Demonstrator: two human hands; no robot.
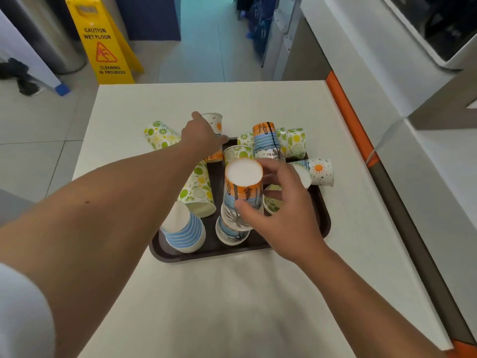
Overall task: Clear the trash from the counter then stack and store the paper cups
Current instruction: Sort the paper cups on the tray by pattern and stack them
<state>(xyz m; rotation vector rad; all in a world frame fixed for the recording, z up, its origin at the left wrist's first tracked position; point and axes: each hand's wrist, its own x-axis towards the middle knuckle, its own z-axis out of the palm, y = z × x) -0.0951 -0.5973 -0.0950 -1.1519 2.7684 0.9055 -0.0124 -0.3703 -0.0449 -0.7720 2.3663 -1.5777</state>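
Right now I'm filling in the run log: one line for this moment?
stage: stacking | right hand: gripping inverted cup stack over tray | left hand: reaching sun-print cup on counter

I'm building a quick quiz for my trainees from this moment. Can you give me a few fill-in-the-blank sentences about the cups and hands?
1. The right hand grips an upside-down stack of ____-pattern cups.
2. Most cups lie or stand on a dark ____.
3. The left hand reaches for a cup at the tray's ____ edge.
4. The yellow floor sign reads "Caution wet ____".

Missing words: palm-tree; tray; far; floor
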